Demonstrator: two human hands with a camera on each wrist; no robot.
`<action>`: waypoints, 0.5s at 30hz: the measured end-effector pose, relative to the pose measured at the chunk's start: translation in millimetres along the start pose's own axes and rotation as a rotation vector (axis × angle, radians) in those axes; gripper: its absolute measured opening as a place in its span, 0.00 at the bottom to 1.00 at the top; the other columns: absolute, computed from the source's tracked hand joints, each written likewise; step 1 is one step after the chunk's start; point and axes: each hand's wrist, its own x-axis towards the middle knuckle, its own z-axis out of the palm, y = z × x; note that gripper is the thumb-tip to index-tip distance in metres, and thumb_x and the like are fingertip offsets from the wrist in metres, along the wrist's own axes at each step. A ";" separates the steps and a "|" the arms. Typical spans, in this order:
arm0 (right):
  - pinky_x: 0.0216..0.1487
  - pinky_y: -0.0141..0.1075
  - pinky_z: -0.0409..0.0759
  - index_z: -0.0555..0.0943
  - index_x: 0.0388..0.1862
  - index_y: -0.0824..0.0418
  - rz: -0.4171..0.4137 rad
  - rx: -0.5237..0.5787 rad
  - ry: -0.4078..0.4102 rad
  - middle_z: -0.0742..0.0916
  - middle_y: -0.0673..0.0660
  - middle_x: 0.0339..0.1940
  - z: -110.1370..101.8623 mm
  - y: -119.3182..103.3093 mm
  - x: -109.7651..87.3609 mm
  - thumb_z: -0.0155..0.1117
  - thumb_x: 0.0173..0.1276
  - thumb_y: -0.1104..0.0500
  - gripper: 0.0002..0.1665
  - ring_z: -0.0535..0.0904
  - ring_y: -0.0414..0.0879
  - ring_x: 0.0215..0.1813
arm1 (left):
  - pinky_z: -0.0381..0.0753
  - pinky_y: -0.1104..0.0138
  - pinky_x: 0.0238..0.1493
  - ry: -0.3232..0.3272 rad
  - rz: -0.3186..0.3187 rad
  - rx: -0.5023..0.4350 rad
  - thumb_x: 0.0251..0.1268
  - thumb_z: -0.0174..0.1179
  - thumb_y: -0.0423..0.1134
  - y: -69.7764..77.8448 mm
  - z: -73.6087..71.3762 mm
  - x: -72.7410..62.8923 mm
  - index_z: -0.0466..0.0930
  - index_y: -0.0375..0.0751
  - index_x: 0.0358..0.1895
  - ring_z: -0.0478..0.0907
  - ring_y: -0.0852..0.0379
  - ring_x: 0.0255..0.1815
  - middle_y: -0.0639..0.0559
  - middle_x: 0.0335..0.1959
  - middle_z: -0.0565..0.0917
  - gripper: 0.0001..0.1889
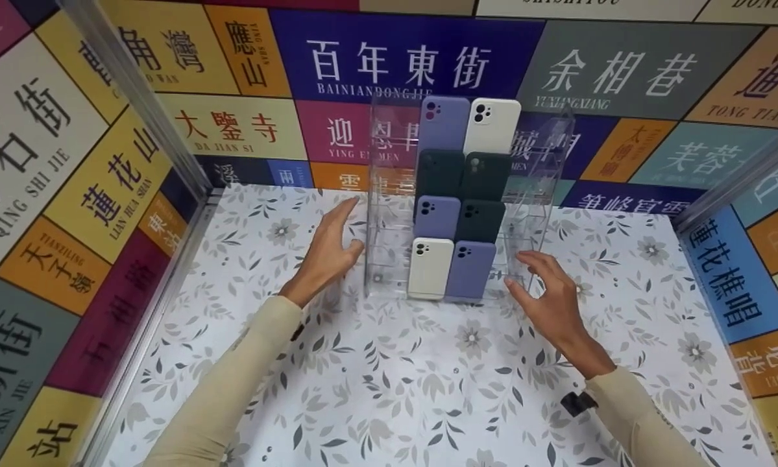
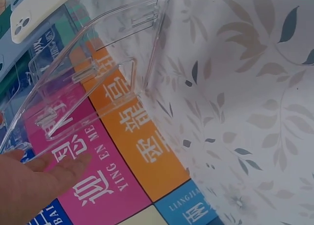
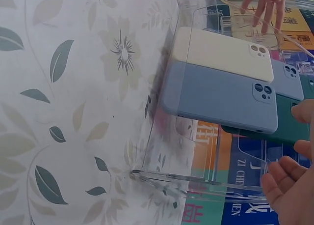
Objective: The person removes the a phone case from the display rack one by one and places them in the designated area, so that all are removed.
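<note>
Your clear stand (image 1: 387, 269) is at the middle of the surface's (image 1: 376, 402) far edge, its tiers rising away from you. It holds eight phone cases (image 1: 472, 270) in two columns of four, backs toward you. Each case's long axis runs from its near lower end up and away, with the camera cutout at upper left. From the top, the rows read lavender and white, dark green twice, lavender and dark green, white and lavender.

Your left hand (image 1: 327, 250) is just beside the stand's left side, fingers extended and thumb apart. Your right hand (image 1: 554, 301) is at its lower right, fingers loosely bent and spread from the thumb. Whether either touches the plastic cannot be told.

The surface is white, printed with grey and beige leaves and flowers. Wall panels (image 1: 408, 58) of coloured blocks with Chinese characters and Latin lettering stand along its far, left and right edges.

Your left wrist view shows the slanting edge of the stand's side more clearly than the head view. Your right wrist view shows left-hand fingers beyond the cases and renders the nearest lavender case bluer. Only the head view shows all eight.
</note>
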 end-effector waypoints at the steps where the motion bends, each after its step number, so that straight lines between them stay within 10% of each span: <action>1: 0.65 0.22 0.74 0.86 0.67 0.67 0.008 0.005 -0.006 0.87 0.63 0.65 1.0 0.6 0.1 0.80 0.68 0.71 0.28 0.85 0.62 0.62 | 0.54 0.47 0.88 0.000 -0.001 -0.011 0.72 0.60 0.32 0.9 0.0 1.8 0.60 0.43 0.89 0.57 0.42 0.89 0.40 0.88 0.63 0.42; 15: 0.62 0.29 0.80 0.86 0.66 0.66 0.019 0.032 -0.016 0.87 0.63 0.63 15.4 0.9 7.5 0.81 0.65 0.72 0.29 0.86 0.61 0.59 | 0.81 0.46 0.73 0.028 -0.004 -0.193 0.81 0.64 0.38 8.9 0.8 27.8 0.60 0.41 0.89 0.71 0.40 0.79 0.37 0.80 0.72 0.38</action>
